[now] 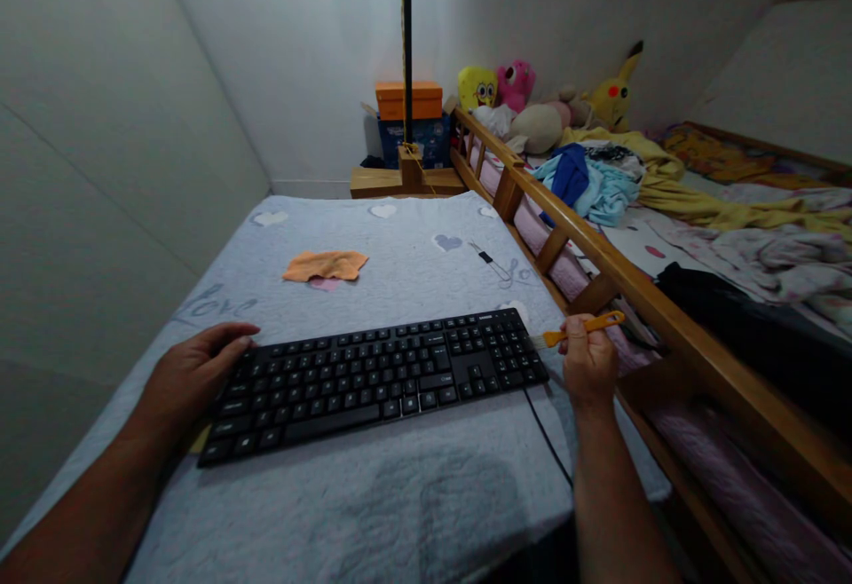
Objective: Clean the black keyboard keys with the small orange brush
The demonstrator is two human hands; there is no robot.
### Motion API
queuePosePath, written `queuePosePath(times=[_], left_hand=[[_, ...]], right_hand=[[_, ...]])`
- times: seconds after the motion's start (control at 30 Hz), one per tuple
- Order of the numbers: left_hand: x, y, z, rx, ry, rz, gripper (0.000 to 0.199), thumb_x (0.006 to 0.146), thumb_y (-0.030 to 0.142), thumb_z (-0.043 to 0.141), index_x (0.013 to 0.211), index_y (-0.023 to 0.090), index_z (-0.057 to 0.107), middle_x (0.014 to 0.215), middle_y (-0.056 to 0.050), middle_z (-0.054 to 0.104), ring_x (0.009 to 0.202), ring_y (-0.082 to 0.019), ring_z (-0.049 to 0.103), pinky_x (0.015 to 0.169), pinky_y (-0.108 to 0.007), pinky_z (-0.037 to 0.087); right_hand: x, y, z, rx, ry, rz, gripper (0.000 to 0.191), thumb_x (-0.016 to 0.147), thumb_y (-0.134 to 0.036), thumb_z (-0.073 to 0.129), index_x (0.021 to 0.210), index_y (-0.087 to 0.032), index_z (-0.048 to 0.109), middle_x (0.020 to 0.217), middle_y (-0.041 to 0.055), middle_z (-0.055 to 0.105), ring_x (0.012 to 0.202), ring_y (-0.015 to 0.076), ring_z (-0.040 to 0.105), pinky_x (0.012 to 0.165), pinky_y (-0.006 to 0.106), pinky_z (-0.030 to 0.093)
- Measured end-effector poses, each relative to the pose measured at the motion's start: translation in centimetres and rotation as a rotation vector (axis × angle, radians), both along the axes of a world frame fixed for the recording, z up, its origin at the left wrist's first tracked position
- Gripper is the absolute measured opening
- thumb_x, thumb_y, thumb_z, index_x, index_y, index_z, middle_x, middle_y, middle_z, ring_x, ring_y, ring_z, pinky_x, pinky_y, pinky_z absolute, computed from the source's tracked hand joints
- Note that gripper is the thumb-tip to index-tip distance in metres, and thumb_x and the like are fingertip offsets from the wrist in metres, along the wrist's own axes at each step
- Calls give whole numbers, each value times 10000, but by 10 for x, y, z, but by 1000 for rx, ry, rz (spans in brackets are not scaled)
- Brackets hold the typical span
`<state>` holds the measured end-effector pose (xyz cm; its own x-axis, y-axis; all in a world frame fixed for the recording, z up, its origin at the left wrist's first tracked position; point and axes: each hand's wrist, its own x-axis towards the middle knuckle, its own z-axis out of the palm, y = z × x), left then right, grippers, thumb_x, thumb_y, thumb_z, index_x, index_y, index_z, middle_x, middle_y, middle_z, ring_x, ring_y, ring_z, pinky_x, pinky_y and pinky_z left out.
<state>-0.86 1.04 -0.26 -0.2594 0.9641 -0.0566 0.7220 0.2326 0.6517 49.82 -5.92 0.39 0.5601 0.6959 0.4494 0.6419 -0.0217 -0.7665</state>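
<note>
One black keyboard, beside right grip (pinching brush)

Orange box, stacked on a blue container, far end | dark pole, upright before both | wooden rail, running along the right side | yellow square plush, beside a pink plush | dark-blue garment, against light-blue cloth, beyond the rail
</note>
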Motion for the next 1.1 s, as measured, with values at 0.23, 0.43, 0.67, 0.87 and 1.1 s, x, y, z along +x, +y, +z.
queuePosePath(times=[0.23, 0.43, 0.67, 0.87, 1.1], left_hand=[[0, -1, -1, -3, -17, -4, 511, 786, 539, 591, 1103, 177, 761, 979, -72, 785, 862, -255, 711, 716, -306, 504], [-1, 0, -1, 0, -11, -8, 498, 781, 536, 589, 1088, 184, 760, 956, -74, 784, 852, -268, 713, 693, -312, 505], [-4, 1, -6, -1, -48, -18, 509, 799, 537, 596, 1134, 183, 741, 960, -75, 786, 847, -265, 717, 683, -306, 513], [-1, -1, 1, 8, -15, -16, 497, 789, 534, 580, 1101, 186, 752, 978, -77, 782, 868, -266, 715, 733, -318, 507], [-2, 1, -3, -10, -7, -17, 521, 797, 549, 584, 1128, 184, 753, 992, -72, 796, 858, -264, 725, 681, -305, 523]], right_hand=[[-1, -2, 5, -10, -41, 17, 402, 944, -532, 448, 692, -239, 561, 538, -15, 517, 538, 182, 532, 573, 310, 401], [-1, -8, 6, 42, -15, -24, 389, 927, -507, 468, 643, -247, 526, 544, -11, 504, 531, 177, 504, 555, 313, 383], [0, -9, -1, 29, 37, 19, 389, 974, -507, 454, 742, -224, 587, 556, -28, 510, 534, 171, 527, 573, 305, 407], [2, -11, 2, 14, 8, -1, 375, 924, -482, 490, 639, -241, 524, 548, -18, 495, 532, 171, 492, 547, 311, 364], [3, -12, -2, 71, 32, -11, 396, 957, -517, 471, 705, -232, 579, 548, -17, 499, 532, 173, 508, 544, 302, 393]])
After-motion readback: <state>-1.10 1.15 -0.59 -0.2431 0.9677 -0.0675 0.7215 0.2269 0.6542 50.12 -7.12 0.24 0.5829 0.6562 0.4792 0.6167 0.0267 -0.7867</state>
